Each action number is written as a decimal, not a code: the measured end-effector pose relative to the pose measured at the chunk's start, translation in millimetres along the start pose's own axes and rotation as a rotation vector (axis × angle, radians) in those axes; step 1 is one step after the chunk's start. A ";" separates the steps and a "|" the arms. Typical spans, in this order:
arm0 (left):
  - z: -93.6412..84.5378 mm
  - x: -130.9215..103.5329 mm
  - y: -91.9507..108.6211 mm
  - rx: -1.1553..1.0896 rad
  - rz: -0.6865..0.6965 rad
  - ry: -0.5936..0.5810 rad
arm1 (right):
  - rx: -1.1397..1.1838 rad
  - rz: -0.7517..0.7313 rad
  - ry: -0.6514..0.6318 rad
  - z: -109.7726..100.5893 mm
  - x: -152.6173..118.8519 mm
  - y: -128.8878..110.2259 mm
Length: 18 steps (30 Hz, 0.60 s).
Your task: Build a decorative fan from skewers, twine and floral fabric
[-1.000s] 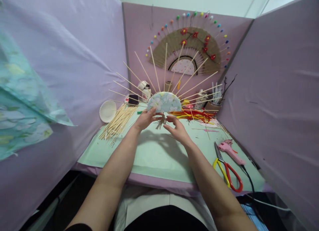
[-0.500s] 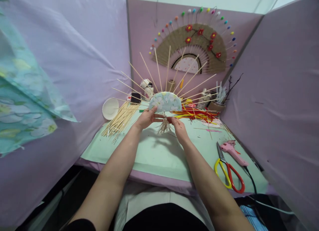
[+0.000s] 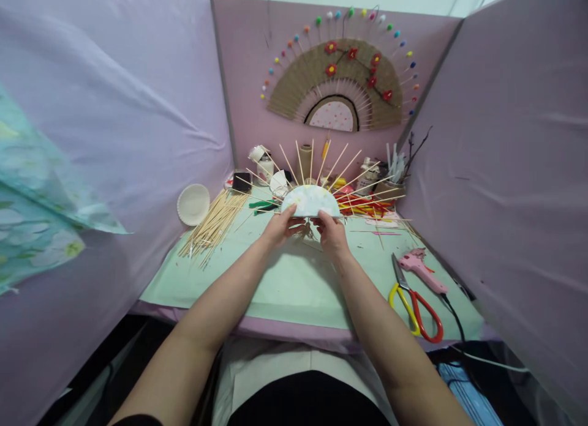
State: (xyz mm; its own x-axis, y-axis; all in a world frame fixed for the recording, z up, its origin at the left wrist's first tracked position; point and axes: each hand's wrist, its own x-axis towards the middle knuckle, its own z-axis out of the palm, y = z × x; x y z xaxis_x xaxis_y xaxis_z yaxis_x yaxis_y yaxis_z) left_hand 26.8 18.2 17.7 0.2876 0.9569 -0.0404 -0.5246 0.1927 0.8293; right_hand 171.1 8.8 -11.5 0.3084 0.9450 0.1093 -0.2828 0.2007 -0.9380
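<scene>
A half-round fan piece (image 3: 310, 201), covered in pale blue floral fabric, is held above the table with thin wooden sticks spreading from its curved edge. My left hand (image 3: 281, 225) grips its lower left edge, thumb on the front face. At the lower right edge my right hand (image 3: 331, 231) pinches it the same way, with fingers underneath. Between the hands, a frayed twine tassel (image 3: 307, 231) shows below the straight edge, partly hidden.
Bamboo sticks (image 3: 214, 224) and a white dish (image 3: 193, 204) lie at left. Red and yellow pipe cleaners (image 3: 367, 204) lie behind. Scissors (image 3: 416, 306) and a pink glue gun (image 3: 421, 270) are at right. A finished fan (image 3: 340, 71) hangs on the back wall.
The fan piece has tipped back, so its sticks look shorter and the tassel is more hidden. My right hand has moved from the tassel up to the lower right edge.
</scene>
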 end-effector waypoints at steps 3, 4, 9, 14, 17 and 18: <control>1.6 0.0 0.0 0.022 -0.010 0.107 | -0.021 0.024 0.024 -1.3 1.6 2.0; 2.1 0.0 -0.2 0.030 -0.017 0.132 | -0.028 0.026 0.026 -1.5 2.0 2.7; 4.0 0.4 -3.0 0.054 -0.057 0.154 | -0.055 0.033 0.006 -1.3 0.2 4.2; 2.0 1.2 -0.6 -0.036 -0.058 0.150 | -0.116 0.029 -0.079 -1.5 -10.2 -7.2; -1.0 1.9 4.2 -0.080 -0.078 0.167 | -0.204 -0.074 -0.116 -1.8 -17.1 -18.0; -1.7 2.0 5.6 -0.083 -0.085 0.178 | -0.217 -0.123 -0.091 -2.0 -18.6 -20.8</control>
State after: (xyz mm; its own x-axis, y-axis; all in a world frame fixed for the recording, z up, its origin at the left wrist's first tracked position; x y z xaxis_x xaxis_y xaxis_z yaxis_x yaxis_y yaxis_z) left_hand 23.1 21.5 21.3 0.1913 0.9582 -0.2125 -0.5710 0.2848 0.7699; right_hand 173.0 -13.4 5.3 0.2424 0.9383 0.2467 -0.0442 0.2647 -0.9633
